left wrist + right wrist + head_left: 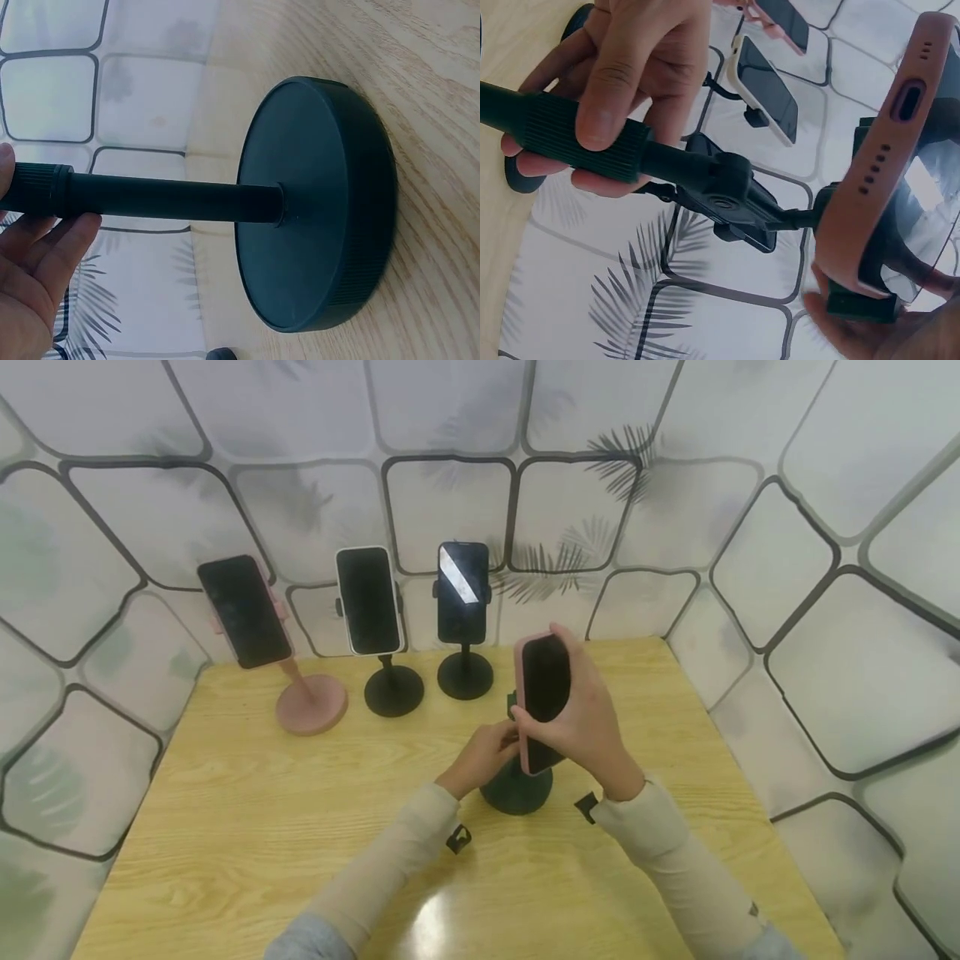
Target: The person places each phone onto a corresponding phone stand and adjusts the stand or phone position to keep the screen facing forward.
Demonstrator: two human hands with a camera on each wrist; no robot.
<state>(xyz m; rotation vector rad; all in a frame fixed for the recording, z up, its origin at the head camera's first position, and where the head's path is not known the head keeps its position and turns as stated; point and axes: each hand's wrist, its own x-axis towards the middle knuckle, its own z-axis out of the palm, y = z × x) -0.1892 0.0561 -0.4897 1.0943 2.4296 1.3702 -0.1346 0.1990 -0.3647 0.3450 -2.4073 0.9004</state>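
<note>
A dark green phone stand [172,199] stands on the table, its round base [300,202] flat on the wood. My left hand [483,758] grips the ribbed collar [585,135] on its post, thumb along the ribs. At the stand's top, my right hand [588,718] holds a phone in a pink case [546,693], thumb on one edge and fingers on the other. The phone leans upright with its dark screen facing up towards the head view. In the right wrist view the stand's clamp [862,304] shows behind the pink case, with right fingertips close by it.
Along the back stand a pink stand [311,704] with a black phone [245,612], a black stand [393,692] with a white-edged phone [369,600], and another black stand [465,675] with a dark phone [462,602]. A patterned curtain [450,410] surrounds the wooden table [300,835].
</note>
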